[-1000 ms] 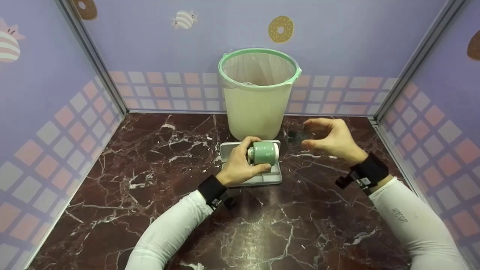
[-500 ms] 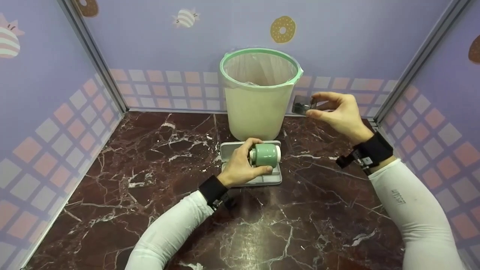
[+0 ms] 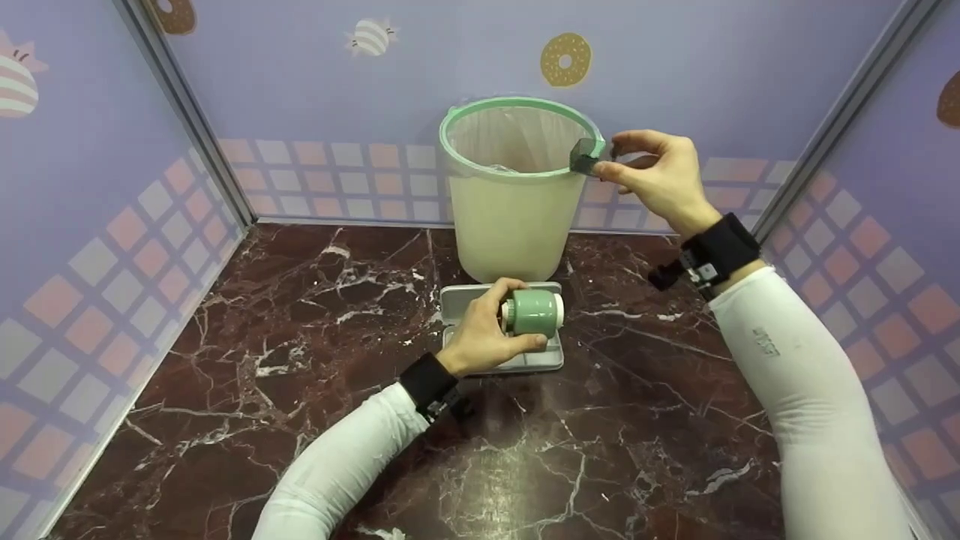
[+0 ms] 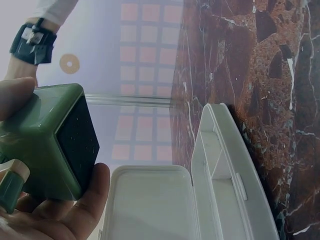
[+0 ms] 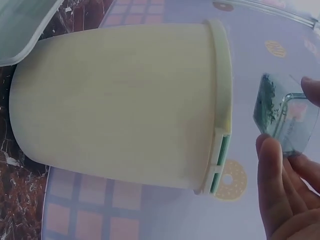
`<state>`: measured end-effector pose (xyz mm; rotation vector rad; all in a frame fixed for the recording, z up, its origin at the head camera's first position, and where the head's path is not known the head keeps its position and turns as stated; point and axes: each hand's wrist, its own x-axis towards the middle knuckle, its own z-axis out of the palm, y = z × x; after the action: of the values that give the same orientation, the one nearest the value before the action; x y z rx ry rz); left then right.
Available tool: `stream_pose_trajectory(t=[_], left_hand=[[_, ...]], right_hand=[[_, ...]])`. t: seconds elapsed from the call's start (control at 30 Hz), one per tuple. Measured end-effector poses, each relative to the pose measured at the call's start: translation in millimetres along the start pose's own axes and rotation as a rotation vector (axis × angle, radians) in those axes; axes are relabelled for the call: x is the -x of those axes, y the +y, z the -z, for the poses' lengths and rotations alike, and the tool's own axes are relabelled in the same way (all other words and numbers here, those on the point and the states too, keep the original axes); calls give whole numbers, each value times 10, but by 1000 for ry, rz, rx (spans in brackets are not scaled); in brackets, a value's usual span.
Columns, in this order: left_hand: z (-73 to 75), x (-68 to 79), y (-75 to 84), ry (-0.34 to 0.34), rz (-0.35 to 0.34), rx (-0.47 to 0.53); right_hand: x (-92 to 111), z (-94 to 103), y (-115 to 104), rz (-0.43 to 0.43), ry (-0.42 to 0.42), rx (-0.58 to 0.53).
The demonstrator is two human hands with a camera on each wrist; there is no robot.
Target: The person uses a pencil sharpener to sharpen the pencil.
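Observation:
My left hand [image 3: 486, 336] grips a green crank pencil sharpener [image 3: 535, 313] over an open pencil case [image 3: 455, 303]. In the left wrist view the sharpener's dark underside or opening [image 4: 79, 145] faces sideways, and a white-and-green handle [image 4: 14, 185] sticks out near the palm. My right hand [image 3: 664, 171] pinches the sharpener's clear shavings drawer [image 3: 584, 156] between thumb and fingers, tilted at the right rim of the trash bin [image 3: 517, 217]. Dark shavings [image 5: 270, 100] lie along one side of the drawer in the right wrist view.
A clear liner [image 3: 510, 135] lines the bin, which stands against the patterned back wall [image 3: 300, 75]. The pencil case lies on the dark marble tabletop [image 3: 337, 450], right in front of the bin. Side walls enclose the table left and right.
My right hand has risen from low beside the bin to its rim with the shavings drawer, tipping it leftward. The left hand holds the sharpener in nearly the same place.

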<state>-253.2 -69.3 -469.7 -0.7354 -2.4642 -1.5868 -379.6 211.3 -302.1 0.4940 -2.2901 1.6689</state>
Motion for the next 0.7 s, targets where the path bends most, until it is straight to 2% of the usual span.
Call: stream_pose_trajectory(t=[0.23,0.4,0.5,0.7], left_hand=[[-6,-2,-8,-4,4,9],[9,5,-21,-2,0,11],[19,8,-32,-1,-2,17],[40,23,-68,0,2,24]], right_hand=[[-257,-178,-106,-50,15,108],[-419,-286,-135,-97,-15,258],[-476,-345,-117,-105,-28,330],[-524,-427,-67,-121,-5,402]])
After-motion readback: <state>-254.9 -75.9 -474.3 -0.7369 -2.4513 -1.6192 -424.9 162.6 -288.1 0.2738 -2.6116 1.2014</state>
